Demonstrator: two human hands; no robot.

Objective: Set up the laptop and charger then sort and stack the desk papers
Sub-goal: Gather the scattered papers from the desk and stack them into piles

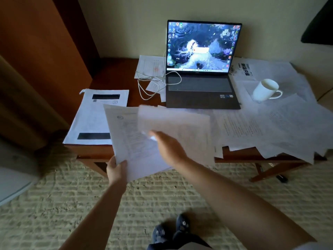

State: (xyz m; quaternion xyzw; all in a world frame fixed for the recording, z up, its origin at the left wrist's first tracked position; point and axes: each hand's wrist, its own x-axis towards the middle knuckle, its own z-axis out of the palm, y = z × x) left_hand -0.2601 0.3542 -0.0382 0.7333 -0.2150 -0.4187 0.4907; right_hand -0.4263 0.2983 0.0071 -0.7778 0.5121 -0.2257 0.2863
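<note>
A wooden desk [115, 76] carries an open laptop [201, 87] at the rear edge. A white cable [149, 87] and papers [93, 120] occupy the left corner; a mug [266, 90] rests on loose sheets [288, 123] at right.

Plain pale wall [126, 24] runs across the back, dim and evenly lit. A tall brown wooden panel [41, 56] rises at far left, well clear of the grip. Beyond the grip sits a reddish-brown wooden desk [111, 76], its angled leg [275, 170] showing low on the right. Below the grip, beige textured carpet [162, 195] covers the floor.
</note>
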